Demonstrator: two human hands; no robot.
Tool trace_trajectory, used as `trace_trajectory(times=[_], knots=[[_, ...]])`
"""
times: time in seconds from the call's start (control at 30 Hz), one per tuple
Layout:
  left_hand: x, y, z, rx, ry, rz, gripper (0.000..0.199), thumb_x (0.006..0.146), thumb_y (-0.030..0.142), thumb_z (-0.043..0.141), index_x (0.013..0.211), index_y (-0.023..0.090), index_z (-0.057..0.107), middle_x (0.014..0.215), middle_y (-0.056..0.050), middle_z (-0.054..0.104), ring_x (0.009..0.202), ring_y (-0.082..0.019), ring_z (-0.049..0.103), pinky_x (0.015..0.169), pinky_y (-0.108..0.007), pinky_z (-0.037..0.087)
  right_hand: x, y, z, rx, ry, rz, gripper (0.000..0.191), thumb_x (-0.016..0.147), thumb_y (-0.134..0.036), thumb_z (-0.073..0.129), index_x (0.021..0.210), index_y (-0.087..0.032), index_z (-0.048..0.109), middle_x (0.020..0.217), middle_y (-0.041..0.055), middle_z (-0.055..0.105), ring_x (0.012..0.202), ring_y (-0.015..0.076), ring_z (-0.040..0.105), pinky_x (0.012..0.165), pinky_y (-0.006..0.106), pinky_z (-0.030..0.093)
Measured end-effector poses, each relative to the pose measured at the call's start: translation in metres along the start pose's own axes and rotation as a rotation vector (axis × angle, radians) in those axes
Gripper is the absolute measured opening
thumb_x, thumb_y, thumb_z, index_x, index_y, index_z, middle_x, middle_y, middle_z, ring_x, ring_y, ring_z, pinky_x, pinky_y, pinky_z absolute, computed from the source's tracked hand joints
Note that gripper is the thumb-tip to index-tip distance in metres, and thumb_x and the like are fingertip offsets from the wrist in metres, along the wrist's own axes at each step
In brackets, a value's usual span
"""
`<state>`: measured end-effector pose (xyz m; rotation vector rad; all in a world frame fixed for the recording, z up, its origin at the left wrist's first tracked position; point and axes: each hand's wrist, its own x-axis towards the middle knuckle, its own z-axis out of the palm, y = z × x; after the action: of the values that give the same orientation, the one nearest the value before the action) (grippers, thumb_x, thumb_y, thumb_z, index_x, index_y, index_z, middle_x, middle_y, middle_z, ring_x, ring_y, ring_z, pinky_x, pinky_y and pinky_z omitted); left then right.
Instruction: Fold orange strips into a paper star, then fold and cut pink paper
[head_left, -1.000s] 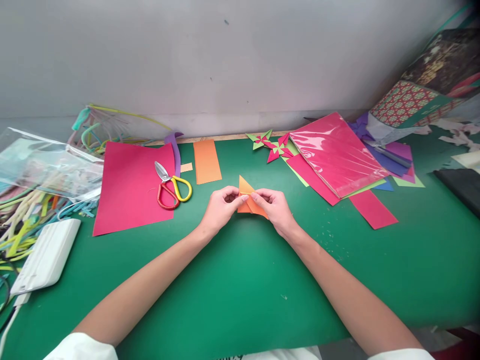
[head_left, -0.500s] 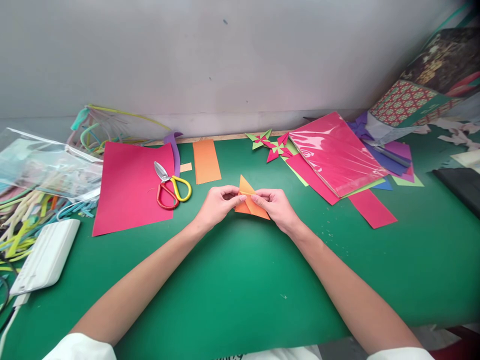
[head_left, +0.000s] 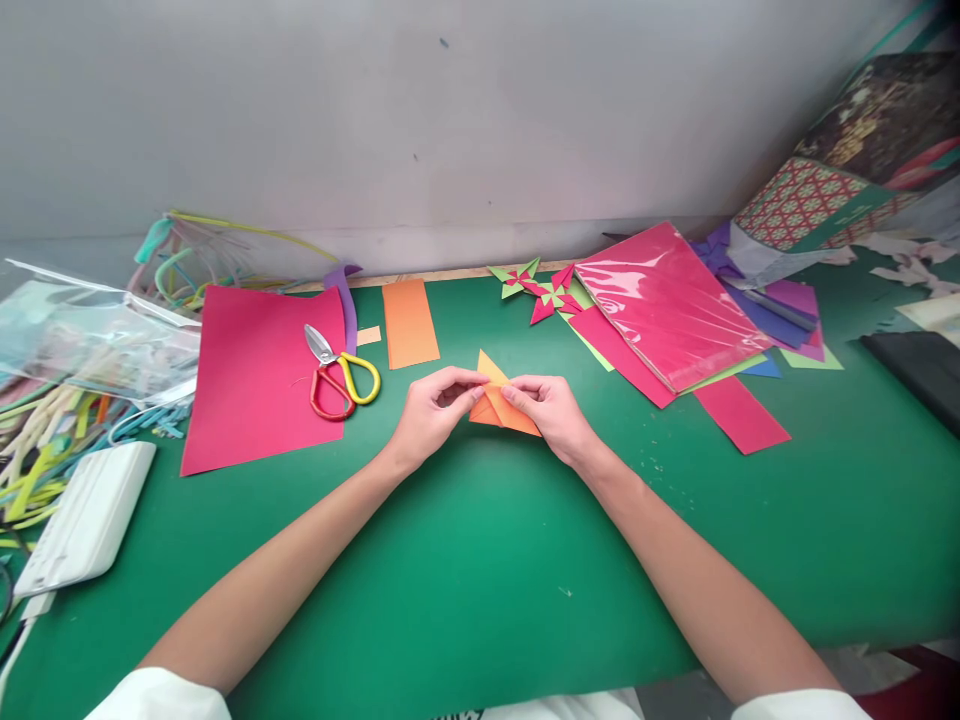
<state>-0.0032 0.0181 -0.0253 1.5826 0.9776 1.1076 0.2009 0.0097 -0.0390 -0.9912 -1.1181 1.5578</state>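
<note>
A folded piece of orange paper is held between both hands above the green table, one point upward and another toward the lower right. My left hand pinches its left side, thumb in front and fingers behind. My right hand grips the upper right side, its thumb pressed on the folds. Behind the hands lies a flat orange strip. Scissors with one red and one yellow handle rest on a red sheet to the left.
Folded red and green paper stars lie near the wall. A plastic-wrapped red paper pack tops colored sheets at right. A white device with a cable sits at left, beside a heap of colored strips.
My left thumb has shifted slightly up and left on the orange paper. The right hand has barely moved. The whole view has shifted a little.
</note>
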Motion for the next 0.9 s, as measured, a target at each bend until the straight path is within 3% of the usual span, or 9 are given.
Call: trace_trajectory(times=[0.23, 0.5, 0.7, 0.8, 0.9], knots=[[0.0013, -0.0061, -0.0036, 0.010, 0.000, 0.042, 0.017, 0.091, 0.029, 0.074, 0.104, 0.020, 0.080, 0.097, -0.006, 0.074, 0.089, -0.018, 0.069, 0.077, -0.029, 0.055, -0.0009, -0.0006, 0.0010, 0.047, 0.007, 0.024, 0.030, 0.075, -0.046, 0.088, 0.089, -0.020, 0.083, 0.079, 0.0024, 0.077, 0.073, 0.0166, 0.068, 0.070, 0.027, 0.052], [0.0017, -0.0022, -0.0029, 0.015, -0.017, 0.079, 0.018, 0.093, 0.026, 0.071, 0.108, 0.021, 0.079, 0.097, -0.006, 0.071, 0.087, -0.017, 0.065, 0.073, -0.027, 0.052, -0.0015, 0.0004, 0.0017, 0.066, 0.004, 0.036, 0.028, 0.079, -0.046, 0.085, 0.092, -0.021, 0.084, 0.081, 0.0032, 0.077, 0.074, 0.0172, 0.068, 0.071, 0.028, 0.052], [0.0024, -0.0031, -0.0031, -0.012, -0.013, 0.080, 0.013, 0.091, 0.026, 0.072, 0.100, 0.021, 0.080, 0.094, -0.006, 0.071, 0.084, -0.017, 0.067, 0.072, -0.028, 0.054, -0.0021, -0.0022, 0.0027, 0.054, 0.021, 0.037, 0.029, 0.075, -0.045, 0.087, 0.089, -0.020, 0.083, 0.079, 0.0027, 0.077, 0.071, 0.0162, 0.066, 0.068, 0.027, 0.050], [0.0017, -0.0029, -0.0013, -0.010, -0.003, 0.056, 0.013, 0.090, 0.028, 0.074, 0.100, 0.020, 0.078, 0.095, -0.006, 0.072, 0.086, -0.017, 0.067, 0.074, -0.028, 0.054, -0.0018, -0.0031, 0.0039, 0.049, 0.032, 0.038, 0.031, 0.074, -0.047, 0.087, 0.088, -0.019, 0.083, 0.079, 0.0029, 0.077, 0.070, 0.0165, 0.066, 0.067, 0.028, 0.050], [0.0006, -0.0013, 0.0031, -0.106, 0.051, -0.042, 0.026, 0.089, 0.030, 0.075, 0.113, 0.022, 0.066, 0.093, -0.003, 0.069, 0.084, -0.016, 0.067, 0.074, -0.027, 0.054, -0.0011, -0.0016, 0.0044, 0.002, 0.067, 0.013, 0.034, 0.075, -0.049, 0.086, 0.088, -0.019, 0.082, 0.081, 0.0038, 0.077, 0.072, 0.0184, 0.067, 0.069, 0.029, 0.051]])
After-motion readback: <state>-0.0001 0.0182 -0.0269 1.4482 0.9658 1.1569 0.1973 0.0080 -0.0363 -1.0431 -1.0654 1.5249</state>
